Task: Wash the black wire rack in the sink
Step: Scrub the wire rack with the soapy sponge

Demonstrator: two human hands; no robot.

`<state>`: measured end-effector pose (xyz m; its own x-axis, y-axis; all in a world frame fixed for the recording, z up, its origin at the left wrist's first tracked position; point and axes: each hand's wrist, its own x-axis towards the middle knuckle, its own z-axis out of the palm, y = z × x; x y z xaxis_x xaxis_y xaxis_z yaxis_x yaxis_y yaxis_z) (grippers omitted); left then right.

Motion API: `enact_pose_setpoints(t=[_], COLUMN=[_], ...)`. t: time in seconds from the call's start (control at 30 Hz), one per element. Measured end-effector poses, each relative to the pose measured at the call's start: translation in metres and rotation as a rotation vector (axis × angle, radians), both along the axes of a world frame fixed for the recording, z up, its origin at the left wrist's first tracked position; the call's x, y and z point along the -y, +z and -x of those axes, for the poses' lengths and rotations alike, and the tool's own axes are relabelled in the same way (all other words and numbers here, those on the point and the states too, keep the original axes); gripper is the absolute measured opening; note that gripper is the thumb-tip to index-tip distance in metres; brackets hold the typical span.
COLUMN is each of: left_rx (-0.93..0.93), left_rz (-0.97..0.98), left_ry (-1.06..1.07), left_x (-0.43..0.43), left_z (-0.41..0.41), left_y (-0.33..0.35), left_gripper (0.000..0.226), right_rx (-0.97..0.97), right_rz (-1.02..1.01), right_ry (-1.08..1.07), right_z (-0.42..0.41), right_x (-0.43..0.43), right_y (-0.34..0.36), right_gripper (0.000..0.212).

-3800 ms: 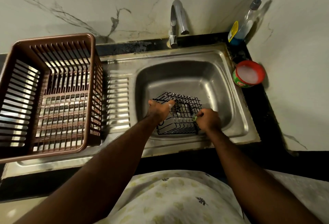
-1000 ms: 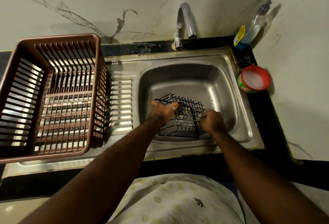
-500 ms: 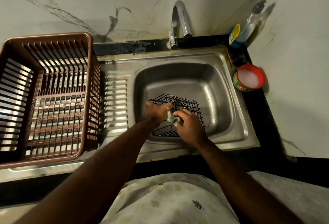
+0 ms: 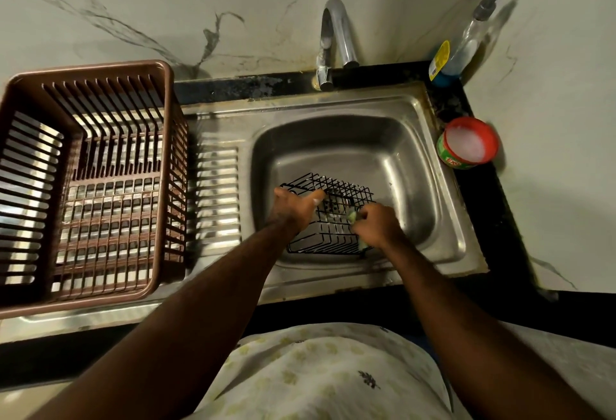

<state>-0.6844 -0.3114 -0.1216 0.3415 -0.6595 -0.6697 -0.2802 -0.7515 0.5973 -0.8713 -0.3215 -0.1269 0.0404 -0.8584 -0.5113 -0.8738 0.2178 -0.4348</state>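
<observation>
Tub (image 4: 449,154) with "EX" lettering, beside sink (image 4: 333,109)

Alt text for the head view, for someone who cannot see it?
In a steel sink, the left hand holds a black wire rack while the right hand grips a green scrubber against it. A brown basket sits on the drainboard at left.

The right hand (image 4: 376,228) is sweeping back across the black wire rack (image 4: 330,241). Half a second ago it was pressed up just beside the left hand (image 4: 293,208) over the rack's middle, and now it is working at the rack's right edge again, apart from that hand. The green scrubber (image 4: 352,217) it is pinching is travelling with it, now peeking out at the fingertips and below the palm.
</observation>
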Motion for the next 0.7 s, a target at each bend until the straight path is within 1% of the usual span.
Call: enact_pose_setpoints(t=[0.07, 0.13, 0.2, 0.27, 0.4, 0.5, 0.53, 0.6, 0.63, 0.7], left_rx=[0.023, 0.027, 0.019, 0.01, -0.001, -0.01, -0.009, -0.001, 0.008, 0.01], left_rz=[0.002, 0.001, -0.006, -0.012, -0.024, -0.027, -0.02, 0.004, 0.012, 0.01], left_ry=[-0.026, -0.027, 0.007, 0.004, 0.005, -0.036, -0.03, -0.002, -0.003, -0.007], left_x=[0.001, 0.001, -0.002, -0.006, -0.012, -0.012, -0.011, -0.012, -0.013, -0.012], left_z=[-0.001, -0.004, -0.008, -0.01, -0.013, -0.015, -0.015, -0.012, -0.011, -0.01], left_y=[-0.002, -0.003, -0.005, -0.004, -0.004, -0.006, -0.003, 0.005, 0.006, 0.005], left_gripper=[0.102, 0.096, 0.097, 0.104, 0.116, 0.126, 0.124, 0.112, 0.108, 0.107], right_rx=[0.176, 0.306, 0.36, 0.365, 0.302, 0.138, 0.072, -0.029, -0.049, -0.011], right_rz=[0.073, 0.139, 0.175, 0.187, 0.22, 0.282, 0.298, 0.295, 0.273, 0.202], right_ry=[0.033, 0.066, 0.074, 0.105, 0.129, -0.016, -0.073, -0.129, -0.125, -0.066], right_z=[-0.019, -0.037, -0.044, -0.041, -0.014, 0.012, 0.021, 0.033, 0.035, 0.031], right_x=[-0.013, -0.026, -0.035, -0.037, -0.019, 0.005, 0.013, 0.023, 0.025, 0.021], right_y=[0.012, 0.022, 0.024, 0.021, 0.005, -0.008, -0.011, -0.019, -0.022, -0.029], right_gripper=[0.004, 0.015, 0.025, 0.03, 0.018, 0.018, 0.019, 0.019, 0.02, 0.023])
